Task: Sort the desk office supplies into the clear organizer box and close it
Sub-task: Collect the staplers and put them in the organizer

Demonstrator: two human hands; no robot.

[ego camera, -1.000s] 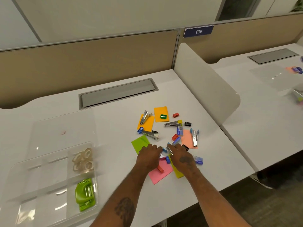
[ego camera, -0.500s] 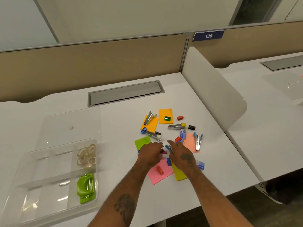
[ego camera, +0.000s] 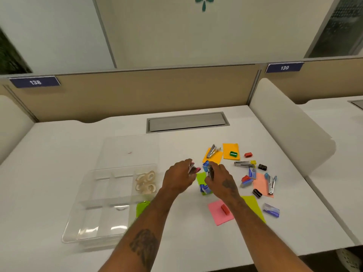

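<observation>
The left hand (ego camera: 177, 177) is curled round a pink mini stapler (ego camera: 193, 169), and the right hand (ego camera: 220, 178) grips what looks like a silver mini stapler (ego camera: 210, 172). Both are held just above the desk (ego camera: 59, 146), at the left edge of the scattered supplies. The clear organizer box (ego camera: 78, 222) sits to the left, well apart from the pile. Its lid (ego camera: 127, 148) lies open and flat behind it. Tape rolls (ego camera: 146, 182) fill 1 right-hand compartment. A green item (ego camera: 142, 208) lies in the one nearer the person, partly hidden by the left forearm.

The step in hand appears to be carrying these 2 staplers to the box. To do it well, I would take both to the same free compartment, so that like stays with like. They should be lowered in lying flat rather than dropped, because a stapler standing on end could stop the lid from shutting later. The left hand is nearer the box and should go first, leaving the right room to follow without crossing arms.

Much sorting remains. A blue staple box (ego camera: 205, 189) rests on a green sticky note (ego camera: 201, 177) right under the hands. Further right lie orange notes (ego camera: 231, 148), a green sharpener (ego camera: 233, 153), a red sharpener (ego camera: 248, 154), a yellow-tipped stapler (ego camera: 244, 164) and a blue-handled stapler (ego camera: 271, 182). A pink note (ego camera: 218, 215) lies near the desk edge.
</observation>
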